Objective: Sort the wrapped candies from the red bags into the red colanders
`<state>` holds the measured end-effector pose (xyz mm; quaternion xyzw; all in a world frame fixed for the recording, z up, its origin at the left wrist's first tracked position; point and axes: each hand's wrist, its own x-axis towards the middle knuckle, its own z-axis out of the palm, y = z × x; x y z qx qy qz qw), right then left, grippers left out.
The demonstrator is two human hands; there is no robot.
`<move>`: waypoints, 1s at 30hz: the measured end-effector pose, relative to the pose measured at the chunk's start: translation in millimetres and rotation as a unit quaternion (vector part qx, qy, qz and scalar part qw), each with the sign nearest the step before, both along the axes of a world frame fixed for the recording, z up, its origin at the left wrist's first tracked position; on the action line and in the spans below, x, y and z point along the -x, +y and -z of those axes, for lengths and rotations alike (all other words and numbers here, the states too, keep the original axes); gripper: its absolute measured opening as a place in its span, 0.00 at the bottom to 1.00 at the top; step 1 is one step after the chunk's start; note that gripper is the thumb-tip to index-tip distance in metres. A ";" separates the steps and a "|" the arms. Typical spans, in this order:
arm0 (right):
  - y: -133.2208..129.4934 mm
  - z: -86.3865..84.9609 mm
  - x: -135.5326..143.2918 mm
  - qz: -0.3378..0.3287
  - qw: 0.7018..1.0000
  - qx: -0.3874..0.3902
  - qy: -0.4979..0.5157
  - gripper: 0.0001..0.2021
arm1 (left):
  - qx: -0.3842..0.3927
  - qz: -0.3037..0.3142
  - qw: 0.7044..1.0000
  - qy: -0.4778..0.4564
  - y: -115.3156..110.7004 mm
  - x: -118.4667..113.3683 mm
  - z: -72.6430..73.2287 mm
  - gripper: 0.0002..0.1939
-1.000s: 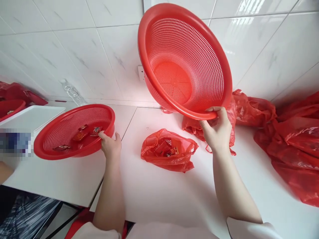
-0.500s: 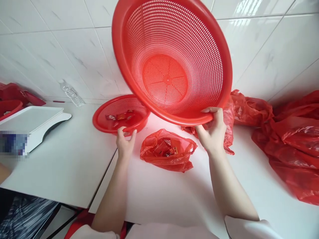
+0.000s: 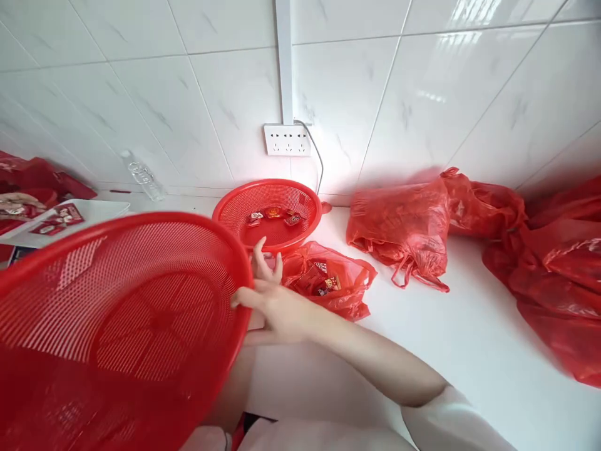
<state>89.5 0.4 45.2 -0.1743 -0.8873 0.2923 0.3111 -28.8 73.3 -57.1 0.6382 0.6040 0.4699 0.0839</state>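
Observation:
My right hand (image 3: 270, 310) grips the rim of a large red plastic mesh basket (image 3: 154, 313), which is tilted at the lower left with its inside towards me. Partly hidden behind that arm, my left hand (image 3: 265, 263) has its thumb and forefinger spread at the front rim of a smaller red mesh basket (image 3: 225, 203). Several small red packets (image 3: 275, 213) lie in the smaller basket. Just in front of it sits an open red plastic bag (image 3: 354, 275) holding more small packets (image 3: 319, 279).
Tied red plastic bags (image 3: 399, 222) stand along the wall, with a larger red bag pile (image 3: 558, 269) at the right edge. A power strip (image 3: 287, 139) with a cable is on the tiled wall. Left are a clear bottle (image 3: 143, 175), a white tray (image 3: 101, 213) and another person's hand (image 3: 21, 202).
The large basket has swung from upper centre down to the lower left in my right hand. The smaller basket has shifted right, nearer the open bag, with my left hand beside it.

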 end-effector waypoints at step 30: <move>34.2 52.2 104.6 -0.021 0.976 0.216 0.039 0.31 | 0.020 -0.037 0.987 0.155 -9.4 -2.2 -18.9 0.29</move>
